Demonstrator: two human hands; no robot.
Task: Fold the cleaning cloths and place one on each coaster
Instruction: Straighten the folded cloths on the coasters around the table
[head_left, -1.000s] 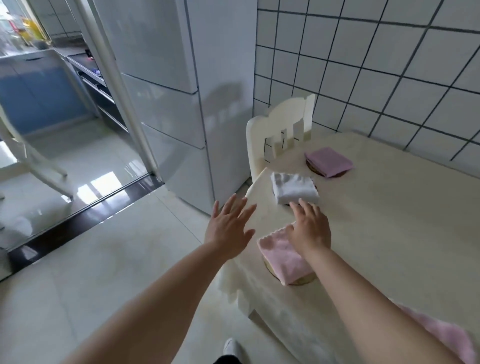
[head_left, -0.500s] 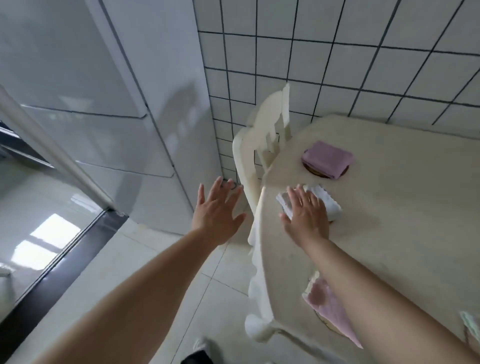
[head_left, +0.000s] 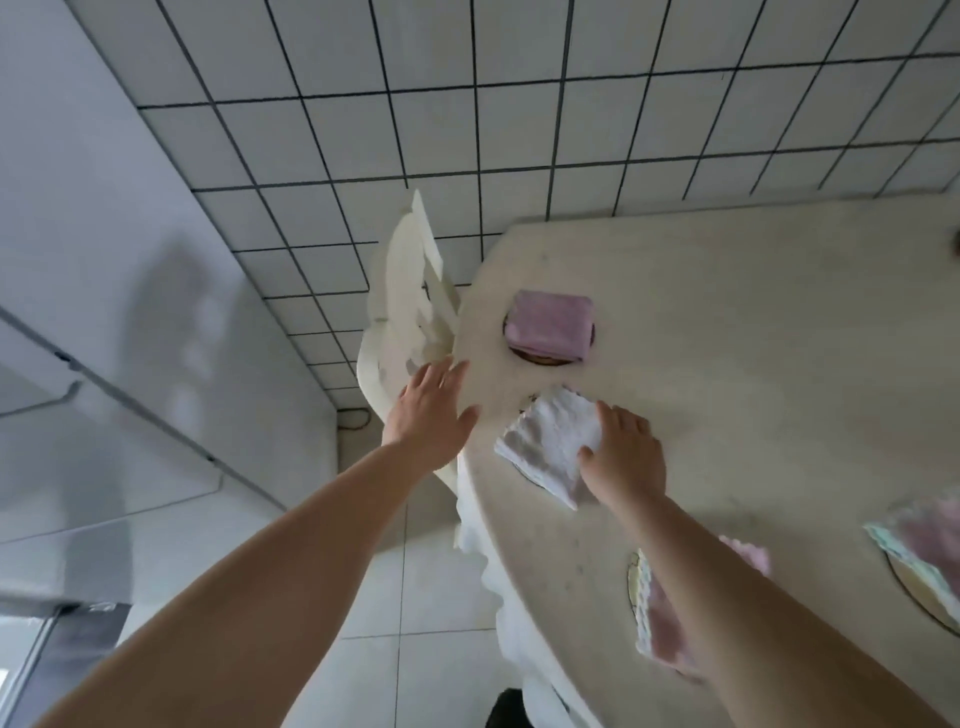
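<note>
Change: since half a second ago the view has swung up over the table (head_left: 727, 415); the right hand (head_left: 626, 457) has slid from the middle of the white cloth (head_left: 550, 444) to its 4 o'clock edge, and the left hand (head_left: 428, 410) has come in from open air to the table's edge.
Right hand: fingers bent over the white cloth's edge, pressing it down.
Left hand: fingers straight and spread, holding nothing, at the table rim beside the chair (head_left: 410, 322).
White cloth: folded, at table centre-left; a dark rim peeks out at its 11 o'clock corner, coaster otherwise hidden.
Purple cloth (head_left: 550, 325): folded on a coaster (head_left: 543, 358) at 12 o'clock from the white cloth.
Pink cloth (head_left: 660, 629): on a coaster at 5 o'clock, partly under the right forearm.
Far cloth (head_left: 919, 540): blurred, at 3 o'clock by the frame edge.
Table: pale, marbled top with a scalloped edge.
Room: white tiled wall (head_left: 571, 104) at 12 o'clock, grey cabinet (head_left: 130, 286) at 9 o'clock, pale tiled floor (head_left: 415, 597) below.
</note>
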